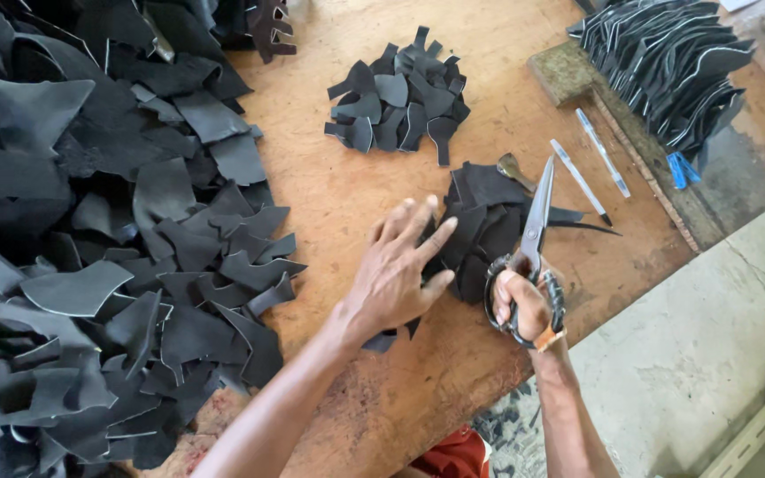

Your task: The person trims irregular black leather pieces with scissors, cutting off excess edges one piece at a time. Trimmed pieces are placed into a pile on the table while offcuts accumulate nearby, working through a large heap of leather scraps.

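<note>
A single head-worn camera looks steeply down from above the near edge of the wooden workbench (356, 195), facing across it toward its far edge. It sits close, so both forearms rise from the bottom of the frame. The bench's right edge runs diagonally, with concrete floor (710, 354) visible beyond it at lower right.

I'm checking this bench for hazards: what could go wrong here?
The right hand holds big scissors blades-up, close to the left hand flat on the black cut pieces; those fingers could get nicked. The two pens near the table edge could be knocked off.
</note>
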